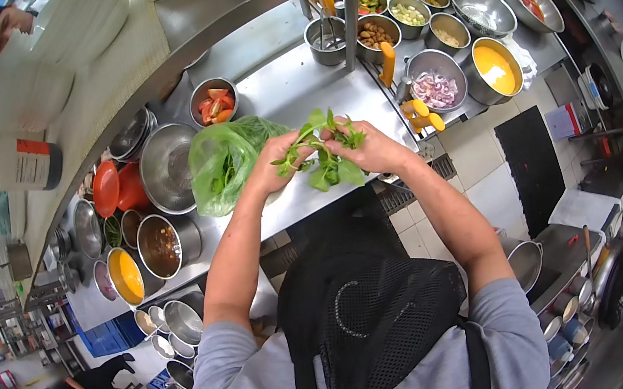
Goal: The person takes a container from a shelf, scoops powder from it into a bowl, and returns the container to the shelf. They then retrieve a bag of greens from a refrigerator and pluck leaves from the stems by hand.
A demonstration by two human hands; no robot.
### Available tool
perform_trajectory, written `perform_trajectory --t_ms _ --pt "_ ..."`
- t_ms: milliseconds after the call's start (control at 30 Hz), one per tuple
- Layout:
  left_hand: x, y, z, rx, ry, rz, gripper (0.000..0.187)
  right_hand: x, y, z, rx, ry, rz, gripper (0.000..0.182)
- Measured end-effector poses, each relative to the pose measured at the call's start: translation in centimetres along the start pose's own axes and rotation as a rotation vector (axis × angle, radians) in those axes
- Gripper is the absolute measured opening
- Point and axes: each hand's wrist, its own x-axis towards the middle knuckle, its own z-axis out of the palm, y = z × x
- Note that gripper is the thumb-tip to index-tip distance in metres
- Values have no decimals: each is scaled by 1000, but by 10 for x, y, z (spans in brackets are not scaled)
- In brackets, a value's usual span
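Leafy greens (326,156), no readable label

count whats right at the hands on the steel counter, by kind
hands: 2, left hand and right hand
bunch of leafy greens held in both hands: 1
green plastic bag of greens: 1
bowl of cut tomato: 1
total: 5

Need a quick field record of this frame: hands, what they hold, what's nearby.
left hand: left hand gripping the stems of the bunch of green leafy herbs
right hand: right hand on the same bunch, fingers in the leaves
beside: green plastic bag of greens, just left of the hands
surface: steel counter
around: steel bowl of chopped red onion; steel bowl of yellow sauce
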Motion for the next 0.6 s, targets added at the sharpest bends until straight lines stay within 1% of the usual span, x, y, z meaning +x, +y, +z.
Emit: perform_trajectory --t_ms 67,133,200,267,333,400,533,600 --pt "-3 3 -5 -33 3 15 22 -1 0 7 14 15 -13 23" --pt "-6 1 -11 -98 -43 -16 19 -1 3 9 -4 -16 -9 22" --pt "-9 -1 -15 -97 -45 -26 18 -1 5 10 -235 29 -207 18" --pt "-9 -1 -15 -101 -49 -31 17 -4 3 10 -288 43 -215 18" --pt "-12 2 -14 -79 -12 13 14 -7 -6 9 -341 53 -224 18" --pt "-12 6 -12 -73 2 21 13 -10 -16 7 -400 122 -148 17" --pt "-13 9 -4 -105 49 9 12 -12 -19 7 -346 215 -207 12" --pt "-13 6 3 -142 89 34 14 -10 -14 2 -229 259 -245 13"
